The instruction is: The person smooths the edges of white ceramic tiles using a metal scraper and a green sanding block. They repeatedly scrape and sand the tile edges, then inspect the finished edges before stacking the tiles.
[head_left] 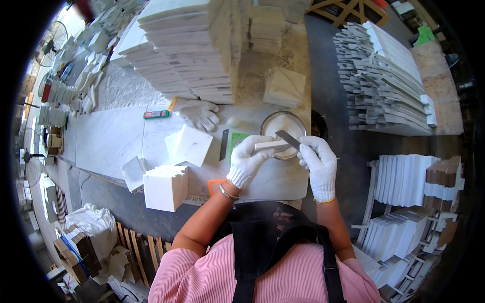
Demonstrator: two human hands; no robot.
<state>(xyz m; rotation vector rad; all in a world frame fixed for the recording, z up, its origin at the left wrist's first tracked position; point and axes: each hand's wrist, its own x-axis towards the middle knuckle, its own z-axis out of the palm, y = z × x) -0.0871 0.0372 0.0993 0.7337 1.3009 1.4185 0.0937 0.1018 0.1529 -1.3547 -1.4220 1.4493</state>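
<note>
Both my hands wear white knit gloves and meet above the marble bench (273, 184). My left hand (246, 160) is closed on a pale stone tile (271, 145), seen edge-on. My right hand (319, 164) pinches a thin grey flat blade (288, 139), which slants over the tile's far end; I cannot tell if they touch. Beneath them stands a round metal bowl (263, 124) with whitish material inside. Left of my left hand lie a green sheet (237, 139), a dark flat strip (224, 145) and an orange piece (216, 187).
Loose white tiles (191, 146) and a tile stack (165, 188) sit at the bench's near left. A spare glove (198, 114) and a small green box (156, 114) lie behind. Tall slab stacks (187, 48) rise beyond; more tile piles (381, 81) stand to the right.
</note>
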